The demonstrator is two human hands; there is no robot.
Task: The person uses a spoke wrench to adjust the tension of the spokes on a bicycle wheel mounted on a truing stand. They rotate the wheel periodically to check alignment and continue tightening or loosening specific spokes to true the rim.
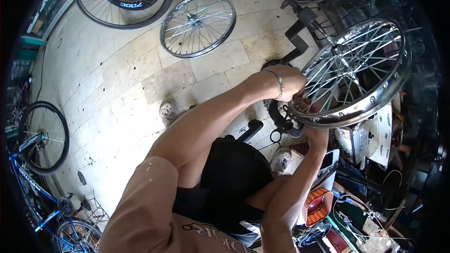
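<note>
A spoked bicycle wheel [349, 77] with a shiny chrome rim and no tire is held up at the right, its hub beside a dark metal stand [297, 35]. My left hand [291, 82], with a bracelet at the wrist, is closed at the rim's near left part, by the spoke ends. What its fingertips pinch is hidden. From below, my right hand [313, 129] reaches round the same part of the rim. Its fingers curl up inside the rim among the spokes, close to the left hand's fingertips.
Another bare wheel [198, 26] lies on the tiled floor [126, 79]. Bicycle wheels with tires [124, 0] stand at the far left, and a blue bicycle [35, 182] at the left. An orange basket [318, 206] and cluttered tools sit at the lower right.
</note>
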